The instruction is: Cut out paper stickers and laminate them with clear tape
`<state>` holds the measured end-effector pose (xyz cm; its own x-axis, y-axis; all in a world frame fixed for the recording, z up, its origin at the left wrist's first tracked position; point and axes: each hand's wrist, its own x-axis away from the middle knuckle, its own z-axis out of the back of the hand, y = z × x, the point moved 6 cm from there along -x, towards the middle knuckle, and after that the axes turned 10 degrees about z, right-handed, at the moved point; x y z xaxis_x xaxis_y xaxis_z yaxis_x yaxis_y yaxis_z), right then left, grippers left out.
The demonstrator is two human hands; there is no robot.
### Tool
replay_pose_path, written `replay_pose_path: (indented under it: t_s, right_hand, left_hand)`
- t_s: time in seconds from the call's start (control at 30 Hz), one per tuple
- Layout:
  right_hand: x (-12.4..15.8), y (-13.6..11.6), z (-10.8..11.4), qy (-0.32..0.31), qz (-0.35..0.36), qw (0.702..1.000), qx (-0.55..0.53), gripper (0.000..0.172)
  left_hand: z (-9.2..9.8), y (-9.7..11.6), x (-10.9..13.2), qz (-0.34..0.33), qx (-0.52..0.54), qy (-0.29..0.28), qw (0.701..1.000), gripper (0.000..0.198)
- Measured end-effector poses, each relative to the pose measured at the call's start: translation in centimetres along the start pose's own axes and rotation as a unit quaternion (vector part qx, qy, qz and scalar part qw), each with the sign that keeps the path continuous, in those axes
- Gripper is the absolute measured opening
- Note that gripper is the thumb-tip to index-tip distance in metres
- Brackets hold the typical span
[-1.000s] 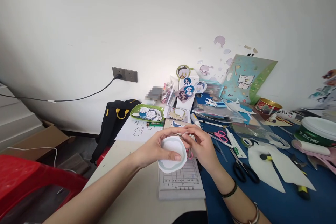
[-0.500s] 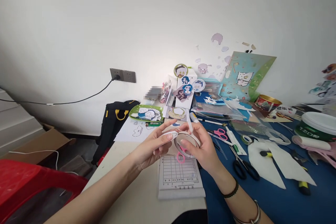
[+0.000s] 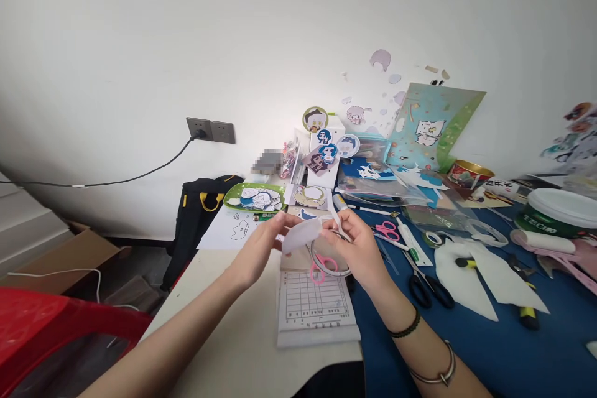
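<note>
My left hand (image 3: 259,249) is closed on a small white paper piece (image 3: 301,235), with some fingers hidden behind it. My right hand (image 3: 352,242) grips a thin roll of tape (image 3: 332,272), a wide narrow ring with a whitish strip (image 3: 336,219) standing up from it. The paper's right edge comes close to my right fingertips; whether they touch it I cannot tell. Pink-handled scissors (image 3: 318,275) show through and below the ring, over a printed form pad (image 3: 317,305) that lies on the pale tabletop.
A green tray (image 3: 229,199) of paper cutouts stands behind my left hand. On the blue mat (image 3: 392,336) lie black scissors (image 3: 431,292), another pink pair (image 3: 387,231), a glue tube (image 3: 414,242) and white sheets (image 3: 466,280). A red chair (image 3: 69,317) is at the left.
The white paper in my left hand has turned from nearly edge-on to showing its broad face. My left hand has shifted slightly left; my right hand still holds the tape roll.
</note>
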<state>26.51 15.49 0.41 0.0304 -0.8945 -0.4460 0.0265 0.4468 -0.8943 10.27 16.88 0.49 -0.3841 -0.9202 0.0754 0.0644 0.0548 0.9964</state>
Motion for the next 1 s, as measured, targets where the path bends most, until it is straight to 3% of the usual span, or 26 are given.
replay_pose_path:
  t_s: [0.07, 0.17, 0.33, 0.47, 0.6, 1.0]
  right_hand:
    - [0.0, 0.3, 0.1, 0.006, -0.007, 1.000, 0.014, 0.023]
    - [0.2, 0.4, -0.2, -0.005, -0.012, 0.999, 0.042, 0.023]
    - [0.3, -0.6, 0.2, 0.026, 0.027, 0.998, 0.053, 0.021]
    - [0.3, -1.5, -0.1, -0.014, 0.063, 0.997, 0.042, 0.027]
    - [0.8, -1.1, -1.3, -0.091, 0.032, 0.994, 0.041, 0.027]
    - [1.1, -0.5, -1.6, -0.086, 0.016, 0.992, 0.085, 0.024]
  left_hand:
    - [0.7, 0.9, 0.4, -0.046, -0.041, 0.069, 0.996, 0.042]
    - [0.5, 1.0, 0.6, -0.050, -0.066, 0.096, 0.992, 0.024]
    - [1.1, -0.5, 0.0, -0.019, 0.007, 0.139, 0.990, 0.026]
    - [1.6, -0.7, -0.1, -0.014, 0.062, 0.150, 0.987, 0.029]
    - [2.0, -0.4, 0.2, -0.034, 0.065, 0.172, 0.982, 0.031]
    - [0.9, 0.0, 0.7, -0.089, 0.058, 0.148, 0.983, 0.028]
